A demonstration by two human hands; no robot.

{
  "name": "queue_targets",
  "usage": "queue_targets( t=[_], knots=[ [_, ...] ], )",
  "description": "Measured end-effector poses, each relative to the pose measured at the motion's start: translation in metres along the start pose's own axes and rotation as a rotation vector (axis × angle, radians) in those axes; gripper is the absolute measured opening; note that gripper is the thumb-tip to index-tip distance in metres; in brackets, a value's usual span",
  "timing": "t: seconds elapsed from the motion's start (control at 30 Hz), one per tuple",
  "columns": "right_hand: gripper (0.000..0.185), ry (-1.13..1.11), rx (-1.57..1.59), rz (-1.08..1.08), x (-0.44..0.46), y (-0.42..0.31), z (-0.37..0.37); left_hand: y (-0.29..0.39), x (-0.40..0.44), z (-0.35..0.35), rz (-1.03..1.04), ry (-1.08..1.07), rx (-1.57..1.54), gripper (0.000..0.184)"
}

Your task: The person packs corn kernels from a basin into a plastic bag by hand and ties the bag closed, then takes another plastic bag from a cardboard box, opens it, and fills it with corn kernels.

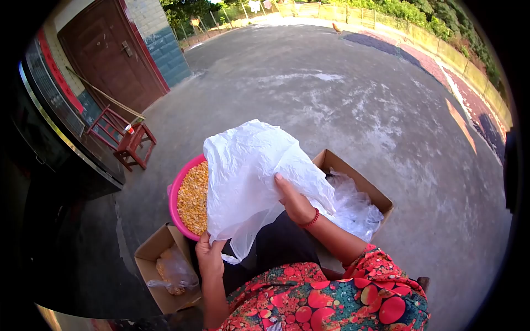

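A white plastic bag (248,160) is spread out in front of me, thin and crumpled. My left hand (210,259) is closed on its lower left edge. On the right side, my right hand (296,205) grips the bag with the thumb on top; its other fingers are partly hidden. Behind the bag, and partly covered by it, stands a pink basin (175,205) of yellow corn kernels (192,201). A cardboard box (149,256) by my left hand holds a clear bag of kernels (175,270). Clear plastic bags (353,207) fill another cardboard box (378,198) on the right.
A small red wooden chair (132,143) with a cup (130,129) on it stands at the left, near a brown door (107,52). Concrete ground (331,105) stretches ahead. Dark and reddish material (408,55) is spread at the far right, and a chicken (337,27) is far off.
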State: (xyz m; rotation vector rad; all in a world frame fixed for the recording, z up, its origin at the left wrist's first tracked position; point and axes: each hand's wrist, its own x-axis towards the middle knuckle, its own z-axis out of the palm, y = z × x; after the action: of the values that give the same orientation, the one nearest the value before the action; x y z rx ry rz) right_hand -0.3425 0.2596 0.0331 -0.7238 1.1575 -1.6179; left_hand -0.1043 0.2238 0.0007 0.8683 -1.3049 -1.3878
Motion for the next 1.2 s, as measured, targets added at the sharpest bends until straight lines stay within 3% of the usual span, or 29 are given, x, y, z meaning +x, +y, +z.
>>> queue_targets(
  t=[0.03,0.1,0.17,0.2,0.3,0.37,0.43,0.47,0.5,0.6,0.7,0.73,0.77,0.83,0.9,1.03,1.1,1.17,1.2],
  knots=[
    [0.056,0.001,0.000,0.002,0.001,0.003,0.000,0.008,-0.001,0.005,-0.177,0.089,-0.353,0.029],
    [0.055,-0.288,-0.038,0.136,0.001,0.004,0.004,0.011,0.000,0.003,-0.203,0.114,-0.441,0.025],
    [0.052,-0.301,-0.046,0.052,-0.003,0.009,0.007,0.004,0.008,-0.012,-0.227,0.150,-0.574,0.018],
    [0.052,-0.410,0.044,0.151,0.002,0.017,0.005,0.003,0.010,-0.017,-0.291,0.114,-0.651,0.014],
    [0.051,-0.544,0.240,0.259,0.005,0.025,0.005,0.022,0.000,0.002,-0.221,0.078,-0.673,0.012],
    [0.049,-0.745,0.585,0.240,0.014,0.031,0.000,0.016,-0.001,-0.007,-0.167,0.042,-0.554,0.017],
    [0.047,-0.709,0.638,0.218,0.016,0.030,-0.003,0.021,-0.005,-0.010,-0.022,-0.143,-0.080,0.024],
    [0.047,-0.598,0.615,0.184,0.015,0.025,-0.003,0.023,-0.007,-0.011,-0.073,-0.157,-0.045,0.033],
    [0.048,-0.488,0.591,0.152,0.013,0.022,-0.003,0.022,-0.008,-0.012,-0.073,-0.157,-0.046,0.033],
    [0.049,-0.475,0.607,0.197,0.014,0.023,-0.006,0.018,-0.010,-0.015,-0.189,-0.390,-0.059,0.047],
    [0.050,-0.463,0.619,0.221,0.015,0.020,-0.006,0.022,-0.011,-0.015,-0.210,-0.484,-0.222,0.049],
    [0.051,-0.473,0.623,0.218,0.015,0.019,-0.006,0.025,-0.012,-0.013,-0.215,-0.484,-0.271,0.037],
    [0.051,-0.473,0.624,0.218,0.015,0.018,-0.006,0.025,-0.011,-0.012,-0.216,-0.484,-0.270,0.037],
    [0.053,-0.489,0.643,0.164,0.015,0.017,-0.006,0.023,-0.012,-0.011,-0.084,-0.444,0.101,0.023],
    [0.051,-0.491,0.673,0.148,0.013,0.014,-0.003,0.012,-0.011,-0.015,-0.094,-0.436,0.207,0.016],
    [0.051,-0.442,0.659,0.055,0.010,0.015,0.003,-0.001,-0.005,-0.015,-0.103,-0.320,0.065,0.019],
    [0.049,-0.475,0.615,0.069,0.007,0.017,0.003,-0.003,-0.005,-0.010,-0.170,-0.014,-0.206,0.025],
    [0.045,-0.524,0.203,0.085,-0.001,0.010,0.009,-0.009,-0.001,-0.016,-0.211,0.061,-0.251,0.031],
    [0.038,-0.559,0.159,0.082,-0.007,0.006,0.011,-0.008,0.000,-0.015,-0.230,0.149,-0.335,0.031]
  ],
)
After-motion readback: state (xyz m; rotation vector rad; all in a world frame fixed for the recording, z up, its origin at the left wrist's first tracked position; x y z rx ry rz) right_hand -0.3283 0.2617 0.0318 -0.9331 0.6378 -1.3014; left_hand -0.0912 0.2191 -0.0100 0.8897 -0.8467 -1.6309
